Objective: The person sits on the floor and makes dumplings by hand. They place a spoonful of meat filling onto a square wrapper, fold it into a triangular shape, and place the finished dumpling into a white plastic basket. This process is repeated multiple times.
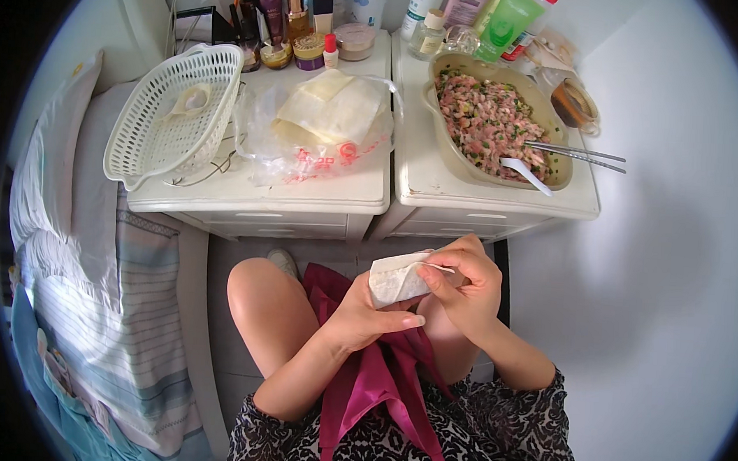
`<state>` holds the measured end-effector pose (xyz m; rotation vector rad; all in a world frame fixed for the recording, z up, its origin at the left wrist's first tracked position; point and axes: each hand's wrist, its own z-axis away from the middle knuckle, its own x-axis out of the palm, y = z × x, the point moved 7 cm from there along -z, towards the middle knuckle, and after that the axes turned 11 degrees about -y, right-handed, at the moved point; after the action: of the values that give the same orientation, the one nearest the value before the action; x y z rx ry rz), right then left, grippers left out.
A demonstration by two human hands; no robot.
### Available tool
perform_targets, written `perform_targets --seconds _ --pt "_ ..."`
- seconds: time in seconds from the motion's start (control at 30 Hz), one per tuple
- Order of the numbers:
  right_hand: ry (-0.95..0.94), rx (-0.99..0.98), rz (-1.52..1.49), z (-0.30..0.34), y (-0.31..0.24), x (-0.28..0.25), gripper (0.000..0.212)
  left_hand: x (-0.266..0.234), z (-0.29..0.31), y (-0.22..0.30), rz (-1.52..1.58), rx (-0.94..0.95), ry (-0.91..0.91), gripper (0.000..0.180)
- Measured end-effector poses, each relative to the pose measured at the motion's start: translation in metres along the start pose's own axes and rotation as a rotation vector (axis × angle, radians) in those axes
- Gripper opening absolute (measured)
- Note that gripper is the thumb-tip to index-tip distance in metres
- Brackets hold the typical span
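Working from afar through the head camera, I follow two bare hands over a seated person's lap, where a pale wrapper is held, partly folded, in front of two white cabinets. The left hand cradles it from below and the side, thumb stretched out beneath it; the right hand has its fingers pinched narrow on the far-right edge. Whether filling lies inside, I cannot tell.

I judge the step in hand to be folding and sealing the wrapper. To me, the next move calls for pressing that edge together while the left hand keeps the body steady.

On the right surface, a bowl holds chopped meat filling, a white spoon and metal chopsticks. On the left, spare wrappers rest on a plastic bag beside a white basket with one shaped piece inside.
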<state>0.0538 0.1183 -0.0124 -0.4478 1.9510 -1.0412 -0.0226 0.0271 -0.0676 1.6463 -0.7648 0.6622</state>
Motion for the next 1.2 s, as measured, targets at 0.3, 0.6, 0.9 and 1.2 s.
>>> perform_targets --seconds 0.3,0.6,0.9,1.2 --pt "0.008 0.026 -0.013 -0.001 0.001 0.003 0.010 -0.012 0.005 -0.012 0.096 -0.026 0.152 0.037" --pt "0.039 0.137 0.013 0.001 0.003 0.001 0.011 -0.010 0.003 -0.015 0.202 0.015 0.166 0.031" --pt "0.116 0.207 -0.127 -0.004 0.005 -0.001 0.030 -0.007 -0.001 0.001 0.133 0.022 0.187 0.044" --pt "-0.162 0.321 -0.771 -0.010 0.036 0.026 0.019 -0.009 -0.005 0.018 0.030 -0.002 0.156 0.044"
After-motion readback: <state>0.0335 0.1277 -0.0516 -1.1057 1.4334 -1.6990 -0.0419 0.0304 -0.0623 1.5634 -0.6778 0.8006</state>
